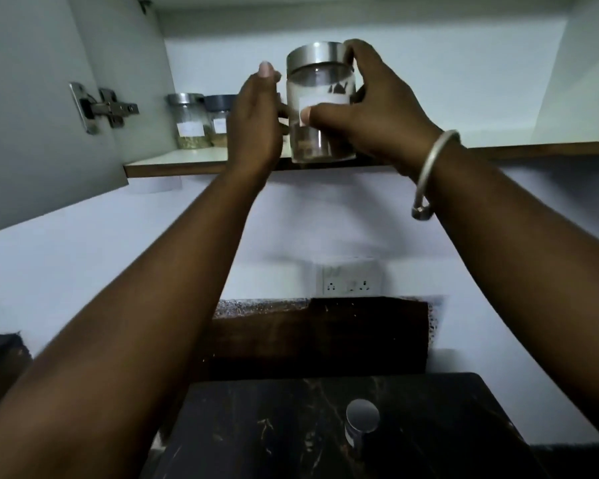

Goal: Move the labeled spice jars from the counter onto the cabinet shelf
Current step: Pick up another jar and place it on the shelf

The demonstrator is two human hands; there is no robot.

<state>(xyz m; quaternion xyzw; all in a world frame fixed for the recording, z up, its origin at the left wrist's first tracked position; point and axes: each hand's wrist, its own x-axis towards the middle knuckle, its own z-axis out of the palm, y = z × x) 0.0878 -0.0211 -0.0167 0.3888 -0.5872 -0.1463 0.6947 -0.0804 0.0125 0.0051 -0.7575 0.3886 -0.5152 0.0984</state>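
Note:
A clear glass spice jar (pixel 320 133) with a steel lid and a white label is held up in front of the cabinet shelf (pixel 194 160), its base at the level of the shelf's front edge. My right hand (pixel 377 108) grips it, thumb across the label and fingers round the lid and far side. My left hand (pixel 255 122) is raised just left of the jar, its back toward me and thumb pointing up; its fingers are hidden behind it. Two labeled jars (pixel 189 121) (pixel 219 121) stand at the shelf's left end. One steel-lidded jar (pixel 360 421) stands on the dark counter (pixel 256 426).
The cabinet door (pixel 32 108) hangs open at the left with its hinge (pixel 108 107) showing. The shelf right of the held jar is bare. A wall socket (pixel 350 281) sits above a dark backsplash. A metal bangle (pixel 429 174) circles my right wrist.

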